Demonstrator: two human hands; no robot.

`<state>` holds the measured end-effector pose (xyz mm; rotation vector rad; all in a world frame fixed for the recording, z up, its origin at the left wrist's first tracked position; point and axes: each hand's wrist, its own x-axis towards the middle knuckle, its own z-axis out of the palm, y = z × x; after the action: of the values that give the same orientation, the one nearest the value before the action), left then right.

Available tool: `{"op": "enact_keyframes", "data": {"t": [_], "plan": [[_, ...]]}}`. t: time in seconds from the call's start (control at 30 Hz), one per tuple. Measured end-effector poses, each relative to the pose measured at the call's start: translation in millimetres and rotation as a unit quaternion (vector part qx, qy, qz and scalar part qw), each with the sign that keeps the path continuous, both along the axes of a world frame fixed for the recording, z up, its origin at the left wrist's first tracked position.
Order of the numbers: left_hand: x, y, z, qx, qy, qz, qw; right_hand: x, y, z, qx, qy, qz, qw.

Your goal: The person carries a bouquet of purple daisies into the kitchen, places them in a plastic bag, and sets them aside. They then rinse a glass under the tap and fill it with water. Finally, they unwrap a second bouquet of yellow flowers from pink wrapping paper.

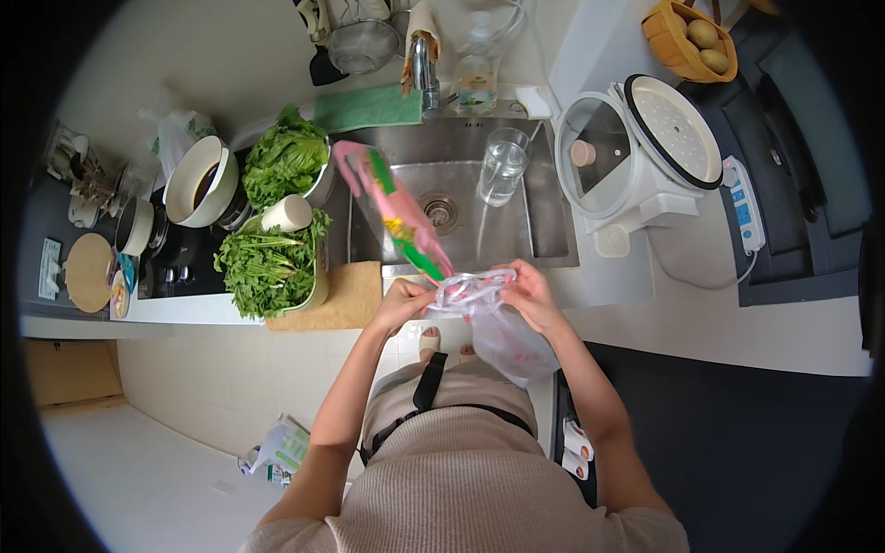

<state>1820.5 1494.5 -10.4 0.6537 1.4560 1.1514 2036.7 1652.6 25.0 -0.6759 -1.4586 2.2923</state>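
Both my hands grip a thin translucent plastic bag (511,345) in front of the sink's near edge. My left hand (403,305) pinches the left side of its gathered top. At the right side of that top, my right hand (531,298) holds the film between thumb and fingers. The bag's body hangs below, with faint reddish patches showing in it. A pink and green printed plastic package (408,214), slightly blurred, slants up over the sink from the bag's top. How its lower end joins the bag is hidden.
A glass of water (503,169) stands in the steel sink (553,235). Left are leafy greens (283,159), a tub of herbs (269,269) and a pot (200,183). To the right stand a white appliance with a raised lid (671,131) and a power strip (743,204).
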Motion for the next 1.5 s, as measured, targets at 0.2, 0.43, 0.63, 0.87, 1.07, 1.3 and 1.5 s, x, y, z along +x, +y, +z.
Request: {"op": "enact_keyframes", "data": {"t": [0.2,0.43,0.63,0.87,1.07,1.3,1.5], "plan": [[24,19,9,0.038,-0.077,0.041,0.995,-4,-3,-5,0.163,0.116,0.049,0.978],[23,23,12,0.072,-0.134,0.012,0.988,6,13,-6,-0.09,0.156,-0.145,0.973],[27,23,34,0.126,-0.135,-0.005,0.983,4,0,26,0.099,-0.008,0.075,0.992],[25,23,48,0.117,-0.059,-0.009,0.991,-1,-7,28,0.144,0.013,0.08,0.986],[32,22,50,0.122,0.149,0.08,0.978,5,15,36,-0.126,0.243,0.201,0.941],[76,21,82,0.254,0.457,0.072,0.849,-29,-15,53,0.269,0.017,-0.072,0.96],[66,-1,99,0.12,0.414,0.096,0.897,-15,-4,72,0.056,0.083,-0.049,0.994]]}}
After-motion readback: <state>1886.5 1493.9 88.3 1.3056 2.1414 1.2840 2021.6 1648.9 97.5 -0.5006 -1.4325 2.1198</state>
